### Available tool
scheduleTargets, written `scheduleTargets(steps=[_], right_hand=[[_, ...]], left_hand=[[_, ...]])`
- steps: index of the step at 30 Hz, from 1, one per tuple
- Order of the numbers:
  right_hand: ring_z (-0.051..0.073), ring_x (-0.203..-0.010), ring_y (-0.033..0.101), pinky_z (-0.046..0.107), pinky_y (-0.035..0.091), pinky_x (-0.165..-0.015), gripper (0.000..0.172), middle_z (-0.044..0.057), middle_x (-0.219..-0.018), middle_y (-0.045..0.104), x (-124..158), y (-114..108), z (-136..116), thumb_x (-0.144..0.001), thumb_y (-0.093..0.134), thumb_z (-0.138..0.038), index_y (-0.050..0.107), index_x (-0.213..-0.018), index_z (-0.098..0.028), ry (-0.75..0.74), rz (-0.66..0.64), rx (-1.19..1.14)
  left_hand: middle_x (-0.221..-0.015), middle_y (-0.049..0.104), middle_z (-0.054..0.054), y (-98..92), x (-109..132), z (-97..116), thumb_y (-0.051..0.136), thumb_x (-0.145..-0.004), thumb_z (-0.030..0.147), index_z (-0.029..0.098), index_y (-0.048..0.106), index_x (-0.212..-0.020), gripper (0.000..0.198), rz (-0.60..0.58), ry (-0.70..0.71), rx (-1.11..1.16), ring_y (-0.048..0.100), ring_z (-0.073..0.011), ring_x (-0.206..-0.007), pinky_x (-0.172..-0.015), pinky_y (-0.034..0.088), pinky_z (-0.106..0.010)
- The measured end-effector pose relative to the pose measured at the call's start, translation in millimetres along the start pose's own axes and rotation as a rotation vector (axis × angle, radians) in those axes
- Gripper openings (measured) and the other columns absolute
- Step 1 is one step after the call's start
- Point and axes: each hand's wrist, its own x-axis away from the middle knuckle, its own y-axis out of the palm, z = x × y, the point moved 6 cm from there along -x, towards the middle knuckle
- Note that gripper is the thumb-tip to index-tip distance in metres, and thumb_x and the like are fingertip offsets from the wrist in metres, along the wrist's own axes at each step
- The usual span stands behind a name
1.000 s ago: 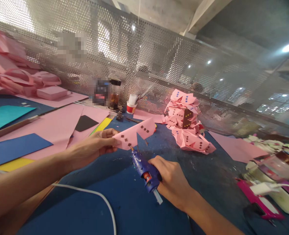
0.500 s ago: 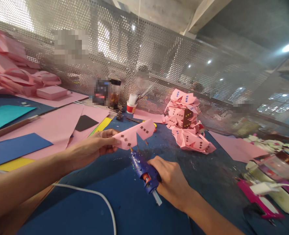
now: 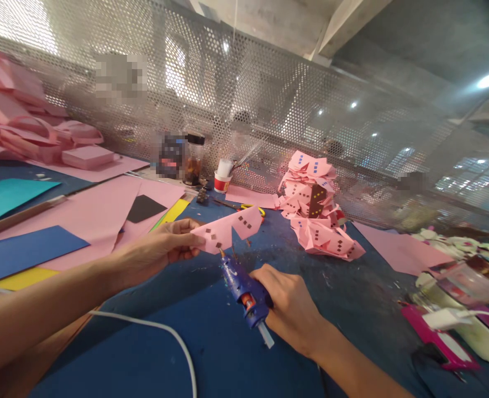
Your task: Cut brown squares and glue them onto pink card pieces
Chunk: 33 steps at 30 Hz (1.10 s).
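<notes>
Left hand (image 3: 161,249) pinching one pink paper piece (image 3: 230,229) with small dark squares, right hand (image 3: 292,309) wrapped around one blue glue gun (image 3: 242,290), nozzle touching its lower edge, one heap of pink pieces (image 3: 316,207) behind.

We hold the paper cut-out (image 3: 230,229) by its left end in our left hand (image 3: 161,251), above the table (image 3: 211,354). The glue gun (image 3: 242,290), in our right hand (image 3: 289,307), sits just before it, nozzle at its lower edge. A heap of cut-outs (image 3: 314,215) lies behind, to the right. Jar (image 3: 194,159) and cup (image 3: 222,179) stand side by side before the perforated screen (image 3: 269,99). Paper sheets (image 3: 99,213) lie to the left.
</notes>
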Motion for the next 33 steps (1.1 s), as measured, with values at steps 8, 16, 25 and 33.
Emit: scheduleTargets(steps=[8,16,25,33], right_hand=[[0.016,-0.076,0.062,0.026,0.041,-0.068,0.017,0.0,-0.093,0.065,-1.5,-0.4,-0.4,-0.087,0.056,-0.012,0.057,-0.101,-0.022,0.022,-0.002,0.0],[0.016,-0.077,0.061,0.026,0.039,-0.069,0.016,0.0,-0.093,0.064,-0.1,0.4,-0.8,-0.088,0.058,-0.015,0.056,-0.102,-0.022,0.027,-0.022,-0.01],[0.015,-0.076,0.06,0.026,0.038,-0.068,0.017,0.0,-0.093,0.063,-0.5,0.2,0.4,-0.088,0.057,-0.013,0.056,-0.102,-0.022,0.027,-0.023,-0.004],[0.015,-0.074,0.061,0.026,0.04,-0.067,0.018,0.001,-0.092,0.064,-1.1,-0.7,-3.4,-0.086,0.057,-0.012,0.057,-0.102,-0.02,-0.015,0.023,-0.012]], left_hand=[[-0.078,0.058,0.001,0.8,1.5,0.8,0.078,-0.078,0.029,0.019,0.064,-0.085,0.019,-0.026,0.02,0.001,0.051,-0.01,-0.068,-0.061,0.043,-0.02],[-0.079,0.058,0.001,1.6,-0.1,-0.7,0.078,-0.08,0.028,0.019,0.064,-0.086,0.017,-0.053,0.013,0.021,0.052,-0.0093,-0.07,-0.064,0.045,-0.018],[-0.08,0.058,0.001,1.9,0.3,-0.9,0.078,-0.08,0.026,0.019,0.064,-0.087,0.017,-0.05,0.007,0.028,0.051,-0.0084,-0.069,-0.062,0.045,-0.017],[-0.079,0.058,0.001,4.3,0.3,1.4,0.078,-0.081,0.027,0.019,0.062,-0.089,0.019,-0.049,0.021,0.021,0.051,-0.0083,-0.068,-0.061,0.044,-0.017]])
